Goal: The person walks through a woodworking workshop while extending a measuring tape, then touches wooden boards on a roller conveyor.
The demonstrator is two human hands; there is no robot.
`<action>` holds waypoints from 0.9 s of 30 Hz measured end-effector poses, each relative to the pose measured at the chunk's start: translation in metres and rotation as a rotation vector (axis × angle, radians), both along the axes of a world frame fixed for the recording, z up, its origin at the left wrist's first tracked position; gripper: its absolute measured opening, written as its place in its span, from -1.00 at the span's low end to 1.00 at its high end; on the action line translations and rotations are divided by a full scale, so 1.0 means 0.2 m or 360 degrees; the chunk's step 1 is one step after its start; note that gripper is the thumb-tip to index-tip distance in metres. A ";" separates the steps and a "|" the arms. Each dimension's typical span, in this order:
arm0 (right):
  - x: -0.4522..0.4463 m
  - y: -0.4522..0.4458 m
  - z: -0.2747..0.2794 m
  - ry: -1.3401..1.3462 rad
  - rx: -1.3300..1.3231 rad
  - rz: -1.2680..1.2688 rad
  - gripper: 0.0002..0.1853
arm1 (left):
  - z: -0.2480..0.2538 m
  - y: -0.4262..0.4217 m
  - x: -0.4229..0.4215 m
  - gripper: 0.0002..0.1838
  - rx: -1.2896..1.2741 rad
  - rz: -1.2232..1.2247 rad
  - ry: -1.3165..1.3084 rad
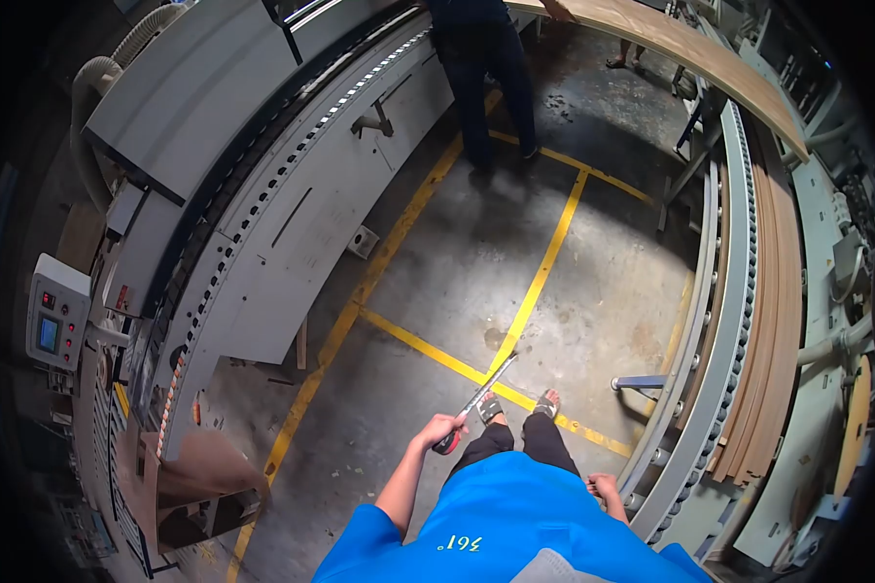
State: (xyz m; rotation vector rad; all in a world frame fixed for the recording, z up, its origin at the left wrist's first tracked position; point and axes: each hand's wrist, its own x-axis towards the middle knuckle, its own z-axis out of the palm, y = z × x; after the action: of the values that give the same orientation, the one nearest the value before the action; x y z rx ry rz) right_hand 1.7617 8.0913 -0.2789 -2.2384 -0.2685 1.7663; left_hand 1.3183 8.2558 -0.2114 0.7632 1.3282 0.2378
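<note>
In the head view my left hand (pixel 439 430) is closed round a red and black tool (pixel 447 444) that looks like a tape measure. A thin, pale strip (pixel 488 385) extends from it, up and to the right, over the floor near my feet. My right hand (pixel 603 483) hangs low by my right side, close to the roller rail, with its fingers curled. Whether anything is inside its fingers is too small to make out.
A long grey machine (pixel 292 214) runs along the left, with a control box (pixel 60 313). A roller rail (pixel 729 321) and stacked boards (pixel 773 340) stand at right. Ahead, a person (pixel 486 78) stands by a long wooden panel (pixel 690 49). Yellow lines (pixel 544 267) mark the floor.
</note>
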 end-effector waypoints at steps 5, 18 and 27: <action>0.00 0.12 -0.04 0.0082 -0.0088 0.0132 -0.84 | -0.21 -0.32 -0.17 -0.52 -0.0477 0.0073 0.0384; 0.09 0.42 -0.11 0.0035 0.0137 0.0043 -0.87 | -0.07 -0.39 -0.20 -0.48 -0.0754 0.0269 0.0273; 0.14 0.34 -0.15 -0.0036 0.0070 0.0113 -0.87 | -0.17 0.07 0.03 -0.48 -0.0236 0.0071 0.0143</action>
State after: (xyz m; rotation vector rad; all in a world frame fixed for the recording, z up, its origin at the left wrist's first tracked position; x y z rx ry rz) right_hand 1.7897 8.1601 -0.3092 -2.2452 -0.3919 1.7538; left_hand 1.3243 8.2706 -0.2460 0.6255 1.4319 0.1399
